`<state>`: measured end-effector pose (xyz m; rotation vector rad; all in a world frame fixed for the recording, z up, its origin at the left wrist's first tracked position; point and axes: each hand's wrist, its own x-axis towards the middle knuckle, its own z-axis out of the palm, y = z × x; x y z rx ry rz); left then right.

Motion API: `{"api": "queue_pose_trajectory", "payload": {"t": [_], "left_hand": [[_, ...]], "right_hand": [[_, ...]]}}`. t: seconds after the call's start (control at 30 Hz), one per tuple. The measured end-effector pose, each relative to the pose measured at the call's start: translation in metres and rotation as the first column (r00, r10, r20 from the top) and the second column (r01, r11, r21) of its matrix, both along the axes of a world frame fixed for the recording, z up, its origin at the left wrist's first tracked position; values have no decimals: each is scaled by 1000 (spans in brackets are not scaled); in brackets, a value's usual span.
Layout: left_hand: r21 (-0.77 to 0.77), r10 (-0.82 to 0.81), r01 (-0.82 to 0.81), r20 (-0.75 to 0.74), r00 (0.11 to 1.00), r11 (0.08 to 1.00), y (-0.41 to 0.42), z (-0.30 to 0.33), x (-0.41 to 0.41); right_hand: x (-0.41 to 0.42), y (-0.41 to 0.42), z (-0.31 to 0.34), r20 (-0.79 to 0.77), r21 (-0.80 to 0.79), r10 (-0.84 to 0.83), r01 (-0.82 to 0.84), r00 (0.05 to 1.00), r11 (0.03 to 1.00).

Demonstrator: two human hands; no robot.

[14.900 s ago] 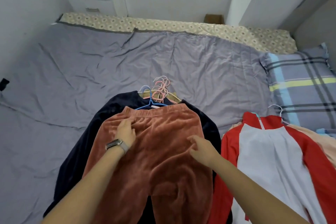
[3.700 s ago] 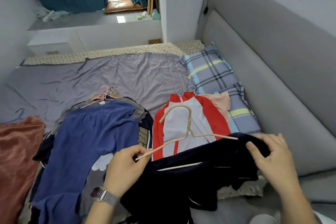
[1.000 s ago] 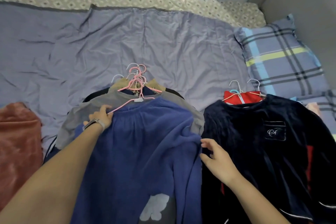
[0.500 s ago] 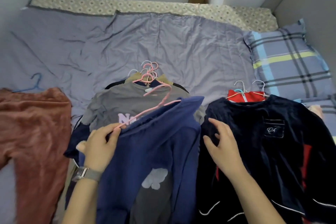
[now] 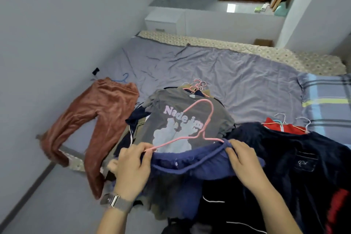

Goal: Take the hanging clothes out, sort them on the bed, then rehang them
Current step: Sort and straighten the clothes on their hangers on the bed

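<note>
I hold blue trousers point(image 5: 191, 165) up by their waistband over the clothes pile. My left hand point(image 5: 131, 167) grips the left side of the waistband together with the left end of a pink hanger point(image 5: 204, 119). My right hand point(image 5: 242, 159) grips the right side of the waistband. Under them lies a grey T-shirt point(image 5: 178, 118) with pale lettering, on top of a stack of hangered clothes. Rust-brown velvet trousers point(image 5: 98, 119) on a blue hanger lie spread at the left. A dark navy velvet top point(image 5: 296, 159) covers a red jacket point(image 5: 281, 127) at the right.
The purple sheet of the bed point(image 5: 218, 70) stretches beyond the piles. A plaid pillow point(image 5: 326, 104) lies at the right edge. A grey wall point(image 5: 57, 43) runs along the left side, with floor below it. A white nightstand point(image 5: 165, 21) stands past the bed.
I have lifted the blue trousers off the pile by the waistband, uncovering the grey T-shirt. My right hand moved from the navy top onto the waistband. The view swung left.
</note>
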<state>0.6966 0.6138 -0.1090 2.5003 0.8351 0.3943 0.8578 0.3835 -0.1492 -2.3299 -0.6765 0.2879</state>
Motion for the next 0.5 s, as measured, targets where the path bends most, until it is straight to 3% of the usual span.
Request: {"api": "queue_pose_trajectory", "payload": {"t": [0.1,0.27,0.5], "left_hand": [[-54,73,-74,-17,997,996,-22,-1,-36],[-12,176,-176,97,980,984,-28,19,-107],[-75,485,-480,184,855,874,2,50,-215]], "right_hand": [[-37,-9,7,-28,26,27,-27,999,999],[-72,-11,39,-146,161,220,-196,964,967],[-130,37,80,-11,228,379,-366,925,902]]}}
